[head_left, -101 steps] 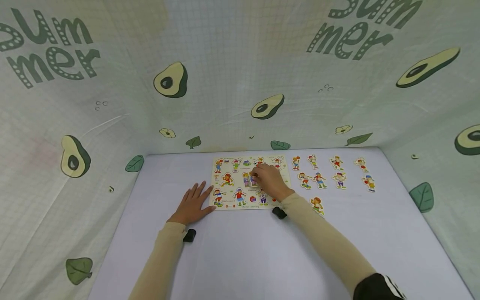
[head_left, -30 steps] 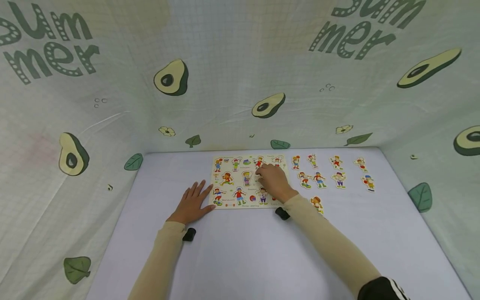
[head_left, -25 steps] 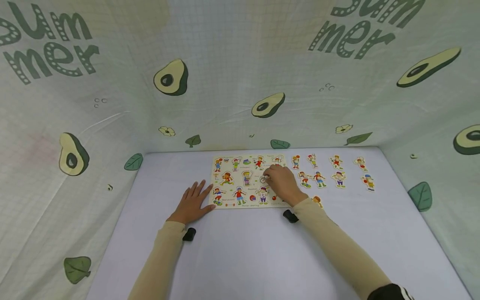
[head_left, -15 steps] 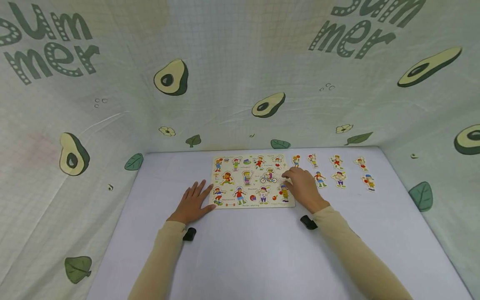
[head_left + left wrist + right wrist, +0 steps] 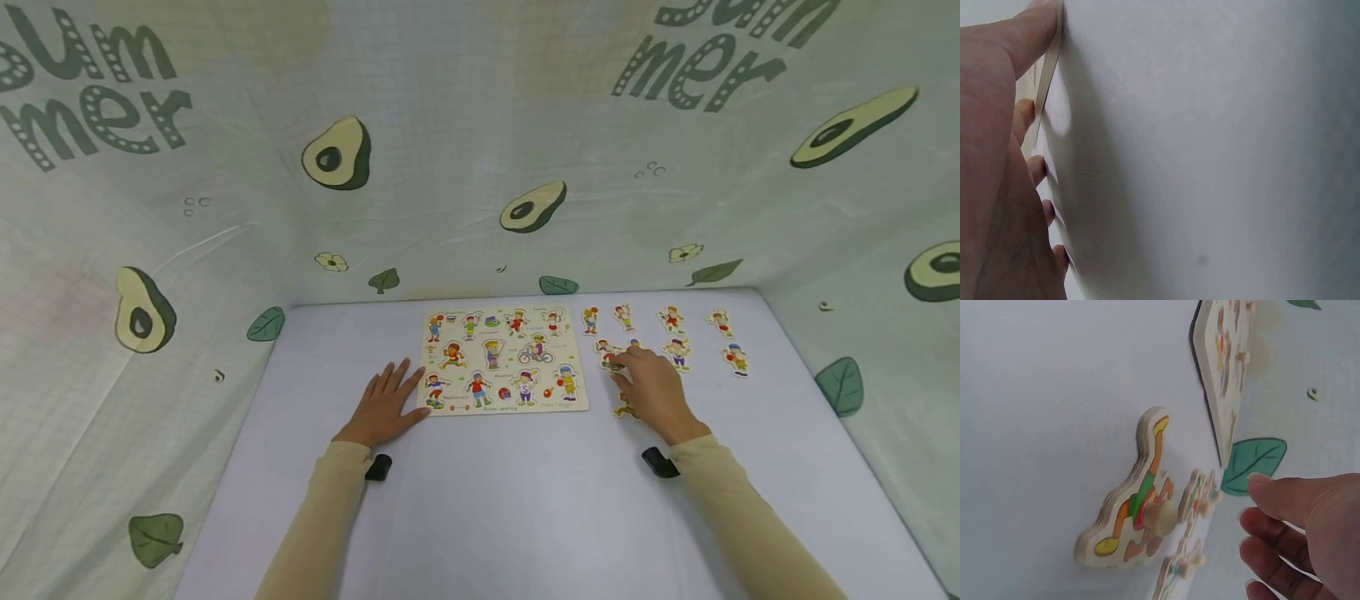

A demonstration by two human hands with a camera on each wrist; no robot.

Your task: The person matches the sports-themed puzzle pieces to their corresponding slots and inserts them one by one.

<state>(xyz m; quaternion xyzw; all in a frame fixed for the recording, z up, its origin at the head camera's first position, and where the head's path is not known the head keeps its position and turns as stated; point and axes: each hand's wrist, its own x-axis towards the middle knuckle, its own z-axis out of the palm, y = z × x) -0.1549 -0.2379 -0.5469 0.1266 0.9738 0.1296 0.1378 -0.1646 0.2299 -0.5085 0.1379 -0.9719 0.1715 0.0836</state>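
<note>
1. Nearest: black wrist units (image 5: pixel 378 468) (image 5: pixel 660 462), one beside each cuff. The right unit hangs low; if the wrist dips, it could catch a loose piece.
2. Left hand (image 5: pixel 381 408): flat, fingers spread, thumb and index fingertips touching the left edge of the puzzle board (image 5: pixel 474 350). Should that light contact slip, the board could slide on the white table (image 5: pixel 510 500).
3. Runner piece (image 5: pixel 1138 512): lying knob-up on the table, right of the board (partly hidden by the hand in the head view). A lowered palm might knock it askew.
4. Right hand (image 5: pixel 656 387): fingers loosely bent, thumb apart from them, nothing held.
5. Skateboarder piece (image 5: pixel 606 350): just beyond the right fingertips, contact not determinable. The roller-skater piece (image 5: pixel 634 342) lies close by, mostly covered — a careless pinch could take the wrong knob or drag both.
6. Farthest: back row of loose pieces (image 5: pixel 671 319), apart from the fingers; minor risk, an overlong reach only.
</note>
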